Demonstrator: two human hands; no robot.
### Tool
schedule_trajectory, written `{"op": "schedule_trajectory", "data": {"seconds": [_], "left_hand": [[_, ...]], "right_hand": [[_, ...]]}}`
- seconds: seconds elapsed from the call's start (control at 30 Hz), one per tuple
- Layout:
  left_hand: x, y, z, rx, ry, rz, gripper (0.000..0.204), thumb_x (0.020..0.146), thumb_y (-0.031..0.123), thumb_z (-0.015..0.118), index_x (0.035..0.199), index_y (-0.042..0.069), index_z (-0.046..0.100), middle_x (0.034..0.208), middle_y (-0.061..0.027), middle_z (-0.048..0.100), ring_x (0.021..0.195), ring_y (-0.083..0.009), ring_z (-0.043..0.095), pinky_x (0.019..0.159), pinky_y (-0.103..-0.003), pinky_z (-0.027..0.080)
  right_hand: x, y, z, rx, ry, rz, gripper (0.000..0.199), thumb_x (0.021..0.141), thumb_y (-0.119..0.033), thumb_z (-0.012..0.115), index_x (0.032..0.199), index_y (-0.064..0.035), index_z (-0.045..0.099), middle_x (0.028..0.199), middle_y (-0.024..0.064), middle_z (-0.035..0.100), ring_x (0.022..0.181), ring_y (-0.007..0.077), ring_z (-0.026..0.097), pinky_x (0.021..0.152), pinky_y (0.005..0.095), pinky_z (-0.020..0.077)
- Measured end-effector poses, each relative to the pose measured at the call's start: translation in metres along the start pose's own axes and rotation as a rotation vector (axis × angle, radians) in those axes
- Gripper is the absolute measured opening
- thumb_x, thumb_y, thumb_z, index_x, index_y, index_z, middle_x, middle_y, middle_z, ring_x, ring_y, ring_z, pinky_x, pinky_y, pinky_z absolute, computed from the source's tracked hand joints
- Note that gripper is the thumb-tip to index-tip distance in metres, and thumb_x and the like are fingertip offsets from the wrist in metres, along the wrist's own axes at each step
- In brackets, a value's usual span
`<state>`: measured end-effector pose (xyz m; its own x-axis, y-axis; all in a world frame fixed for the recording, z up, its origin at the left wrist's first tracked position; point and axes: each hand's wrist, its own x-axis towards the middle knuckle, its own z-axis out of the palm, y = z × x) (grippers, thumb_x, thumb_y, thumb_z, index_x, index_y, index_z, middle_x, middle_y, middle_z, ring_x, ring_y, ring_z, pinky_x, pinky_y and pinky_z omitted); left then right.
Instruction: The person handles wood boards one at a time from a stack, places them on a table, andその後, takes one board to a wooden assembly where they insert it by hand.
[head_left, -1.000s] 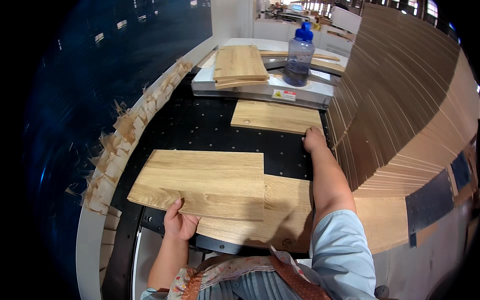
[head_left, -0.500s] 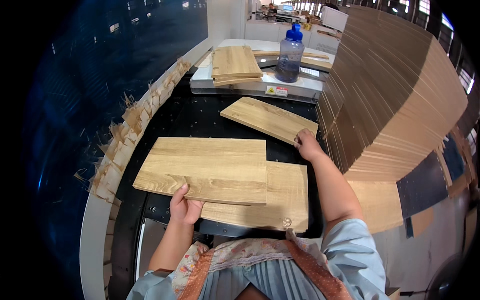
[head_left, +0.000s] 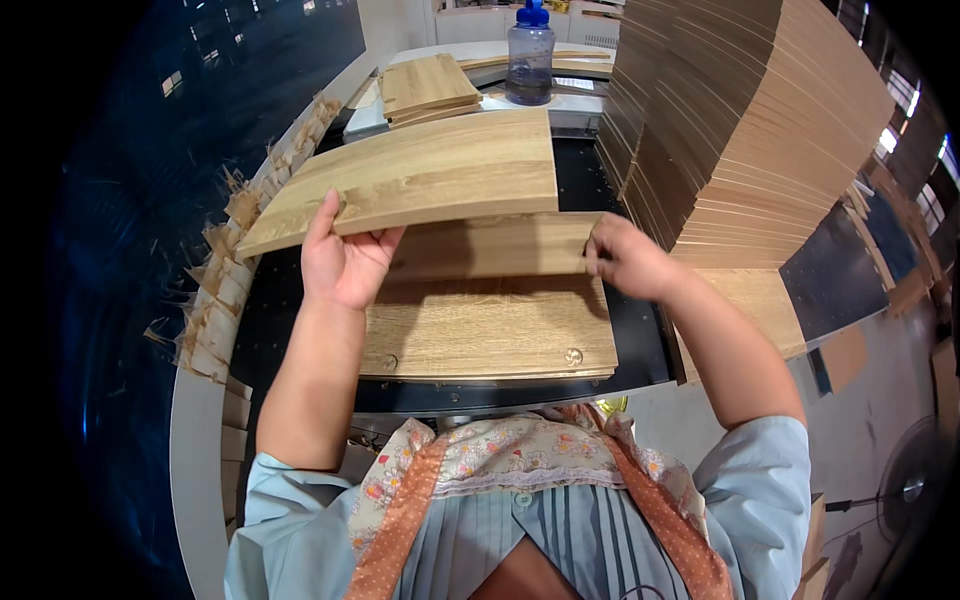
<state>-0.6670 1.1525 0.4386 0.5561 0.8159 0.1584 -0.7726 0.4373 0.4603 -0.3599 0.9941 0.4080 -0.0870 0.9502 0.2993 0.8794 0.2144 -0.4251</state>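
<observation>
The left hand (head_left: 345, 268) holds the upper board (head_left: 430, 165) by its near edge; the right hand (head_left: 628, 262) pinches the lower board (head_left: 490, 245) at its right end, above the pile (head_left: 490, 322) by the table's (head_left: 640, 345) near edge. Both boards seem stiff, rather heavy, smooth; edges give safest hold.

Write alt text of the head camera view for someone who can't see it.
A person's left hand holds up a wood-grain board while the right hand grips the right end of a second board; a third board lies nearer on a black worktable. A blue-lidded bottle stands behind; a tall stack of brown panels rises at right.
</observation>
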Motion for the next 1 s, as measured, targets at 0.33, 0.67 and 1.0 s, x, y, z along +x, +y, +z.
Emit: {"op": "schedule_trajectory", "data": {"seconds": [0.33, 0.67, 1.0], "left_hand": [[0.049, -0.020, -0.037, 0.022, 0.370, -0.082, 0.034, 0.089, 0.017, 0.057, 0.118, 0.004, 0.045, 0.119, -0.0137, 0.050, 0.113, -0.0308, 0.048, 0.096, -0.053, 0.041], [0.115, -0.050, -0.094, 0.006, 0.565, -0.115, 0.043, 0.089, 0.023, 0.059, 0.123, 0.003, 0.043, 0.122, -0.0169, 0.047, 0.112, -0.0329, 0.050, 0.099, -0.049, 0.041], [0.130, -0.010, -0.132, 0.338, 0.382, -0.678, 0.048, 0.094, 0.036, 0.045, 0.116, -0.006, 0.043, 0.102, -0.0258, 0.058, 0.088, -0.0305, 0.062, 0.076, -0.038, 0.056]], "right_hand": [[-0.118, -0.051, 0.062, -0.022, 0.169, -0.127, 0.014, 0.069, -0.004, 0.067, 0.079, -0.0063, 0.056, 0.092, 0.0117, 0.054, 0.097, 0.0311, 0.052, 0.084, 0.0405, 0.0405], [-0.165, -0.065, 0.073, 0.029, 0.669, 0.304, 0.011, 0.074, 0.001, 0.060, 0.083, -0.0029, 0.057, 0.095, 0.0146, 0.057, 0.100, 0.0305, 0.054, 0.087, 0.0386, 0.0419], [-0.147, -0.025, 0.111, 0.119, 0.901, 0.470, 0.008, 0.079, 0.003, 0.055, 0.086, 0.0005, 0.058, 0.090, 0.0139, 0.059, 0.092, 0.0279, 0.058, 0.083, 0.0346, 0.0442]]}}
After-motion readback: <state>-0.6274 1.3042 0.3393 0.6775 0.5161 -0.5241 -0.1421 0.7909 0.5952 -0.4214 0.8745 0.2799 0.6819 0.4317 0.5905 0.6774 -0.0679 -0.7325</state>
